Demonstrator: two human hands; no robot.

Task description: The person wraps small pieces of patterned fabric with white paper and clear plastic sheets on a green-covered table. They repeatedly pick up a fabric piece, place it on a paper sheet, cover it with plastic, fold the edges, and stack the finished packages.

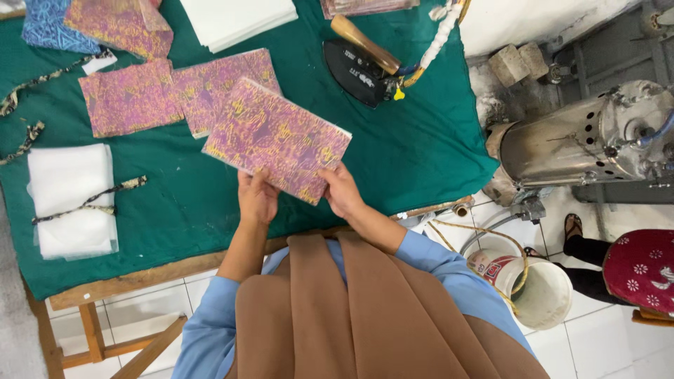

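A green cloth [393, 154] covers the wooden table over a white tiled floor. At the frame's centre you hold a stack of purple-and-yellow patterned fabric pieces [277, 137] by its lower edge. It lies up and away from your fingers, its long axis running from upper left to lower right. Your left hand [257, 196] pinches the lower-left part and your right hand [339, 188] the lower-right corner, both clamped on it. Similar pieces [130, 95] lie to the upper left, an iron [361, 67] above.
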